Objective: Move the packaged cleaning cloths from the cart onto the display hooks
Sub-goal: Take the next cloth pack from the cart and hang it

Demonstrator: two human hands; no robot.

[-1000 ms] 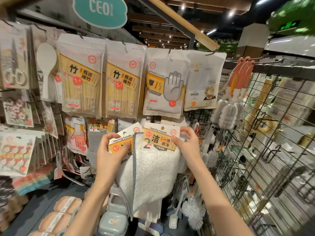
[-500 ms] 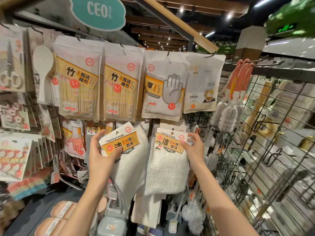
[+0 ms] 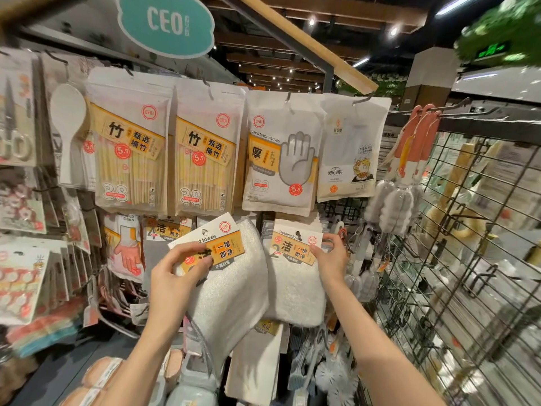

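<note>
My left hand (image 3: 178,276) pinches the orange-and-white header card of a white cleaning cloth pack (image 3: 231,288), which hangs tilted in front of the display. My right hand (image 3: 330,259) grips the right edge of the card of a second cleaning cloth pack (image 3: 295,288), held flat against the rack just below the glove bags; more cards of the same kind show behind its top. The hook under that card is hidden. The cart is not in view.
Bamboo chopstick bags (image 3: 131,153) and disposable glove bags (image 3: 281,162) hang on hooks in the row above. Bottle brushes (image 3: 401,183) hang to the right beside a black wire grid panel (image 3: 468,259). Sponges and brushes sit below.
The two packs have been pulled apart: my right hand carried its pack right and up against the rack, while my left hand lifted the other pack and tilted it.
</note>
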